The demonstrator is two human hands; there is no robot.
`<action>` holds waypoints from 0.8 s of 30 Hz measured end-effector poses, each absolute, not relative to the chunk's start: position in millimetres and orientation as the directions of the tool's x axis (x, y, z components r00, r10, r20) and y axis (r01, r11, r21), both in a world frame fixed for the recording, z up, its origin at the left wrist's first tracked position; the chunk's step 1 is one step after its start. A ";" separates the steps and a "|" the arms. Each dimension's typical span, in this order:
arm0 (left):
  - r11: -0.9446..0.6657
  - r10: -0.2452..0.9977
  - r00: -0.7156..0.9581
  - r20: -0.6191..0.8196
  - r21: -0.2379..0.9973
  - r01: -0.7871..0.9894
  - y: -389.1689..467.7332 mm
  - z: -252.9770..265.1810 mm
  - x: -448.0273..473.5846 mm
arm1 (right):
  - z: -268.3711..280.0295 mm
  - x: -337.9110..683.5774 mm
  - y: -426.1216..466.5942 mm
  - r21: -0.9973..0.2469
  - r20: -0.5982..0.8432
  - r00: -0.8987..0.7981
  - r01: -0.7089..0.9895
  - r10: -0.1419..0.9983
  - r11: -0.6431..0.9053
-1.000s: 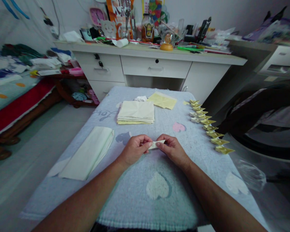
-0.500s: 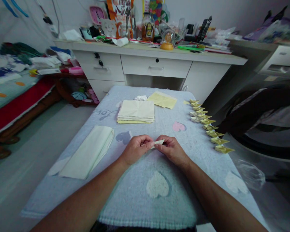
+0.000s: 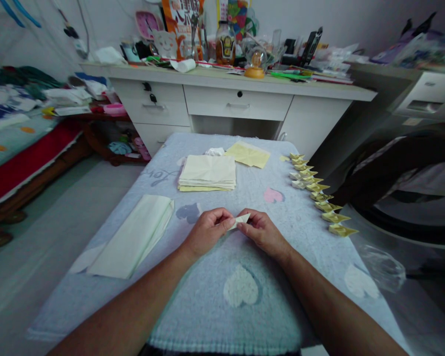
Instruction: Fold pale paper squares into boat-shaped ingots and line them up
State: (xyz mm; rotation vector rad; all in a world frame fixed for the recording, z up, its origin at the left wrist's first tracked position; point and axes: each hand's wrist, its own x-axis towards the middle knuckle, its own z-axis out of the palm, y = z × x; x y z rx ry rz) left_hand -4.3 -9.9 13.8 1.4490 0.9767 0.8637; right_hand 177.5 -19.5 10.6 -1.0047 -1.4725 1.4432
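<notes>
A small folded piece of pale paper [image 3: 240, 220] with a pointed tip is held above the middle of the cloth-covered table [image 3: 207, 306]. My left hand [image 3: 212, 228] pinches its left end between thumb and fingers. On its right side my right hand [image 3: 261, 229] grips it the same way, and the tip pokes up beside those fingers. Part of the paper is hidden by the fingers. Beyond the hands lies a stack of cream paper sheets [image 3: 207, 170]. Along the table's right edge runs a row of folded yellow paper boats [image 3: 333, 217].
To the left lies a long folded pale paper bundle [image 3: 133, 235]. Yellow sheets [image 3: 249, 154] and a crumpled white tissue [image 3: 215, 152] sit at the back. A cluttered white desk [image 3: 241, 101] stands behind the table, with a front-loading washing machine [image 3: 422, 109] at right.
Slightly more of the folded paper shows between my hands, which have hardly moved. The whole view has shifted a little; the other things stay in place.
</notes>
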 end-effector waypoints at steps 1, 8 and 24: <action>-0.008 0.923 0.385 -0.022 0.997 0.077 -10.0 13.6 -3.9 | 10.4 176.9 -19.1 -0.999 0.025 -0.332 -0.036 0.943 0.014; 0.118 0.917 0.390 -0.082 0.991 -0.070 -10.4 17.5 -1.8 | 8.7 175.0 -16.2 -0.979 0.059 -0.296 -0.206 0.953 -0.003; 0.205 0.894 0.438 -0.097 0.957 -0.207 -10.0 9.9 -2.1 | 10.3 177.3 -17.9 -0.980 0.006 -0.348 -0.190 0.937 -0.064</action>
